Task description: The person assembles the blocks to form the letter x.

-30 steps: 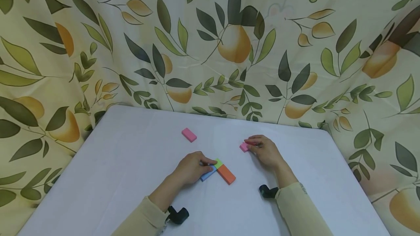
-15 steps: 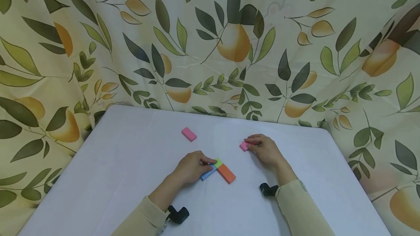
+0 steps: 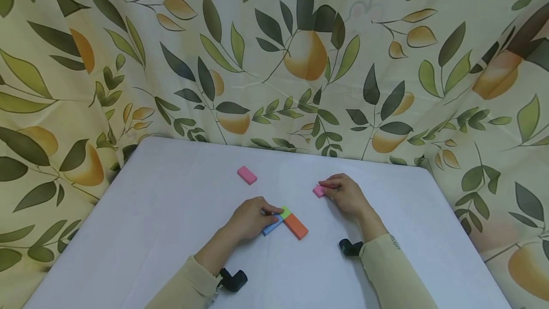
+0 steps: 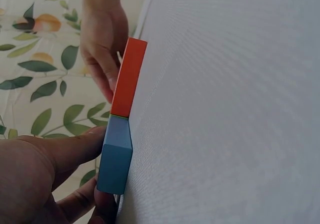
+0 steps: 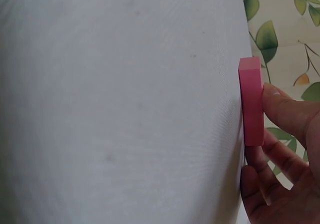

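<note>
In the head view my left hand [image 3: 250, 218] holds a blue block [image 3: 270, 229] on the white table, its thumb over the block and a fingertip at a small green block [image 3: 286, 211]. An orange block [image 3: 297, 227] lies against the green one, and together the three form an angled shape. Further right, my right hand [image 3: 347, 197] grips a pink block [image 3: 318, 191] between thumb and fingers. The right wrist view shows this pink block [image 5: 252, 102] at the tabletop, thumb on one side. Fingers partly cover the blue block from above.
A second pink block [image 3: 247, 175] lies alone toward the back of the white table [image 3: 180, 194]. Behind the table hangs a curtain [image 3: 274, 61] printed with fruit and leaves. A black wrist camera [image 3: 233, 280] sits beside the left cuff and another [image 3: 350, 247] beside the right.
</note>
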